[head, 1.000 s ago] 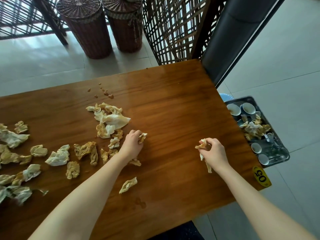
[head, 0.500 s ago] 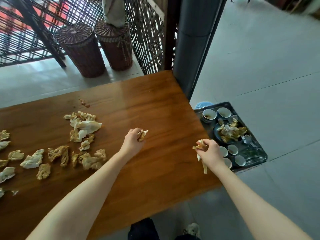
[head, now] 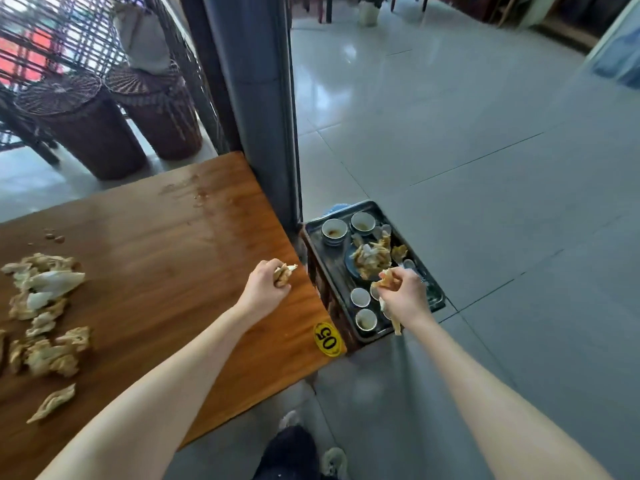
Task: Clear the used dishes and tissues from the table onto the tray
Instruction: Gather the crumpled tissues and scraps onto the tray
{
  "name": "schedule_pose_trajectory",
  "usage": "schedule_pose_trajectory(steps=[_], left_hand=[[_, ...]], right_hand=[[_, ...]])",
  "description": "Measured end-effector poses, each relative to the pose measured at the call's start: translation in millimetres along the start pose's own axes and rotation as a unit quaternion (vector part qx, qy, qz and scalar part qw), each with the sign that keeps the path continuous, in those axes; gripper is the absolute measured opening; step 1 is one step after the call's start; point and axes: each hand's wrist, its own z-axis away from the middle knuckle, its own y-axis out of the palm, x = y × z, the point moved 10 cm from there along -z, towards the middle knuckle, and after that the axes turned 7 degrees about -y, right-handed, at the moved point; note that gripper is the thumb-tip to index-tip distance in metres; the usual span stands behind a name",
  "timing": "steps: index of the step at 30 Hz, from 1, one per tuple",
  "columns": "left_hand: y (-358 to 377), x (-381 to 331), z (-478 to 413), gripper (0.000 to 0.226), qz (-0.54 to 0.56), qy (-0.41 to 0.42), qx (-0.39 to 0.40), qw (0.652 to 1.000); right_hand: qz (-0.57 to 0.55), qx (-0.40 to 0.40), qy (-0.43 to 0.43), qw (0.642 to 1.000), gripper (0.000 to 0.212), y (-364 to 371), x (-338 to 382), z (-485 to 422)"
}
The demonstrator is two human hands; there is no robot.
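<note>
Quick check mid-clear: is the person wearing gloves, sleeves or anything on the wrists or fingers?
No gloves on the left hand or the right hand. The left forearm and right forearm are bare to the frame edge, no sleeve in view. No watch, bracelet or ring shows, though parts of the fingers are hidden.

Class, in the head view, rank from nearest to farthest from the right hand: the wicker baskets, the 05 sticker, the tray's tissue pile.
1. Tissue pile, on the tray just beyond the right hand.
2. 05 sticker, on the table corner, to the hand's left.
3. Wicker baskets, on the floor past the table, far left.
</note>
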Motion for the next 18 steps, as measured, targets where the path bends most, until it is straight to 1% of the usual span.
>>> schedule_pose_trajectory(steps=[3,6,13,16,18], left_hand=[[20,-26,-13,0.024,-0.002,0.014,0.008,1.0],[42,-43,-31,0.021,0.003,0.017,0.016,1.0],[91,-73,-86,0.022,0.019,-0.004,0.036,0.999],[104,-88,-114,0.021,0.02,-0.012,0.054,0.998],[110,-93,-132,0.02,0.022,-0.024,0.063,0.997]], right_hand=[[0.005,-0.01,-0.001,1.0,0.013,-15,-14,-15],[0.015,-0.011,0.002,1.0,0.016,-24,-29,-34],[0.049,0.013,0.022,0.998,0.02,-40,-66,-98],[0.053,0.021,0.024,0.998,0.015,-50,-72,-135],[0.062,0.024,0.033,0.997,0.017,-55,-80,-160]])
